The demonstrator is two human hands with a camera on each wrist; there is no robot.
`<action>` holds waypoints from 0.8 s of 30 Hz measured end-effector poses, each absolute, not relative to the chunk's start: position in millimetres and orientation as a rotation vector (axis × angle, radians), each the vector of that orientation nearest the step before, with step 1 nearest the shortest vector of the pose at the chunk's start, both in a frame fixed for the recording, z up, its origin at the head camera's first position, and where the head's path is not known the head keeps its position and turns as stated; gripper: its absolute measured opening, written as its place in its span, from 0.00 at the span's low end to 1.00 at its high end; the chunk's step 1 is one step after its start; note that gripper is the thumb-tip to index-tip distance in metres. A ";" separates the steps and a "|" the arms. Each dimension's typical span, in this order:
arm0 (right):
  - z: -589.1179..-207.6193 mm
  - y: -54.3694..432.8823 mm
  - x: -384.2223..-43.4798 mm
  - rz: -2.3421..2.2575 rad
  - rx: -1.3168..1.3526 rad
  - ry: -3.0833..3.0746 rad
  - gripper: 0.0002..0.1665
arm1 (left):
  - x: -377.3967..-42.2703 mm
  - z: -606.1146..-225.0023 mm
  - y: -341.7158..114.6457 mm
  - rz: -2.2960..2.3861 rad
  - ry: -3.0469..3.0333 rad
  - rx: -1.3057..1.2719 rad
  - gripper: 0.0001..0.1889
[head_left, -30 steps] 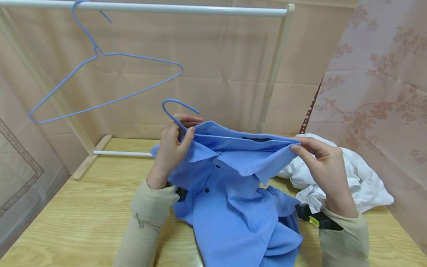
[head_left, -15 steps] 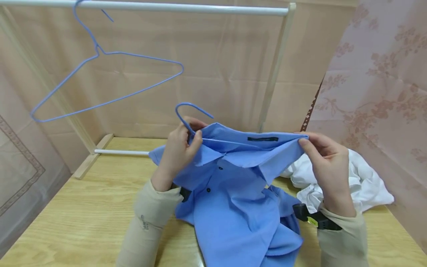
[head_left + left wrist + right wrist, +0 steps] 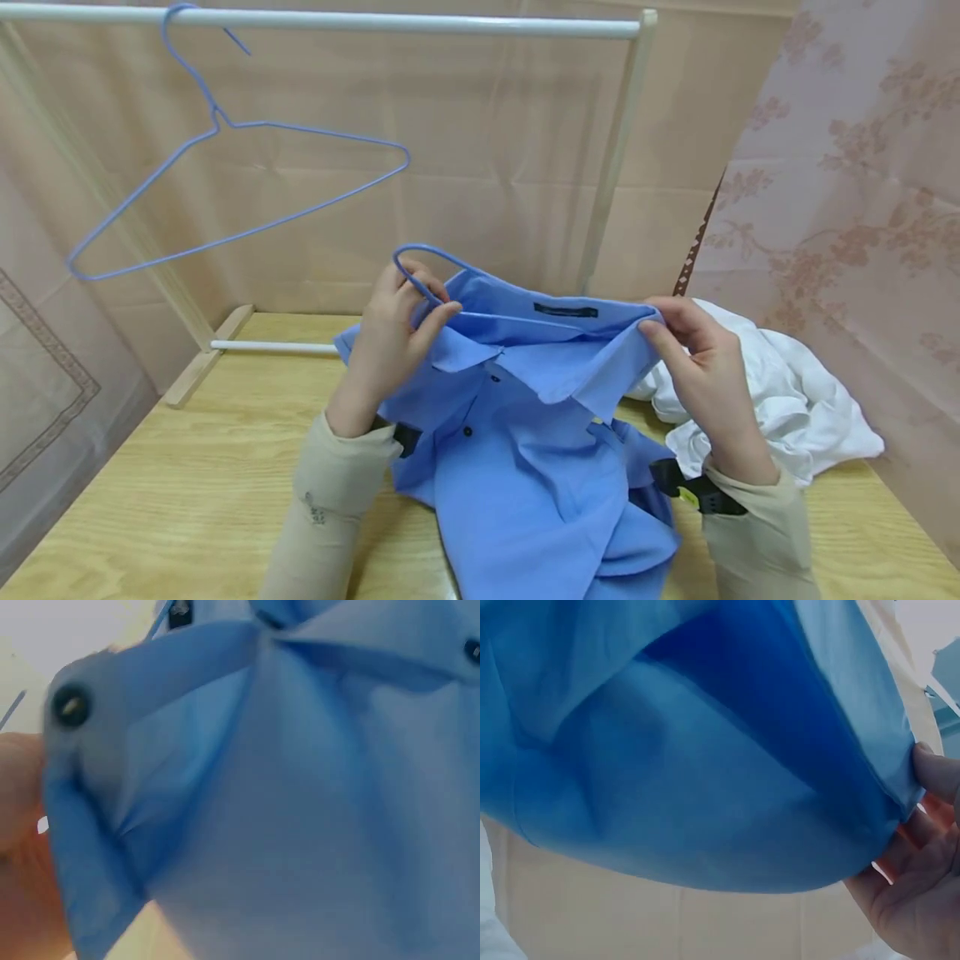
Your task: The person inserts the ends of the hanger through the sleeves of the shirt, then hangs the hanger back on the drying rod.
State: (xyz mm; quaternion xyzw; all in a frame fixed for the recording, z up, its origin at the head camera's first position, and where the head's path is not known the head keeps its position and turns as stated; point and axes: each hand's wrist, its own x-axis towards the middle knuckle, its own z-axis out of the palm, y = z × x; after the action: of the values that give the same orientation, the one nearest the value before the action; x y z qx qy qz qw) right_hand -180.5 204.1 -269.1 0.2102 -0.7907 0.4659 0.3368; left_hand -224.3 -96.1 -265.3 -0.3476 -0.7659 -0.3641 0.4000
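With left grip (image 3: pixel 393 340), pinches one hanger (image 3: pixel 417 247) near its top; with right grip (image 3: pixel 707 379), pinches one shirt (image 3: pixel 525 500) by its collar (image 3: pixel 611 371), centre, over one surface (image 3: pixel 187 492). Far left, on one rail (image 3: pixel 450 22), a second hanger (image 3: pixel 215 112); right, one cloth (image 3: pixel 813 404).

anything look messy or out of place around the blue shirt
Nothing looks spilled or damaged. The white cloth lies in a crumpled heap on the table, right of the blue shirt, which looks untidy. The blue hanger on the rail also looks askew: one end appears lower, though it may only be turned.
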 end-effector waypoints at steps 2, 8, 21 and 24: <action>-270.1 201.1 -180.8 1.184 0.548 -2.047 0.09 | -221.8 -263.9 -98.8 -0.853 -1.947 -0.864 0.09; -271.9 190.1 -179.1 0.998 0.628 -2.063 0.13 | -216.3 -263.4 -93.4 -0.800 -1.934 -0.881 0.10; -283.8 167.6 -178.5 0.775 0.802 -2.140 0.17 | -211.5 -268.6 -75.2 -0.876 -1.879 -0.954 0.09; -284.0 164.9 -177.4 0.765 0.812 -2.185 0.19 | -211.9 -268.1 -76.9 -0.875 -1.868 -0.957 0.08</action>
State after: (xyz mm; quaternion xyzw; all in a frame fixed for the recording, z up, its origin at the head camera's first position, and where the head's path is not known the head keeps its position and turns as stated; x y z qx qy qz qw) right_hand -177.4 164.9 -284.0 0.3117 -0.8383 0.2937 0.3374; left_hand -211.9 -76.9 -268.1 -0.3820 -0.7453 -0.3492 0.4203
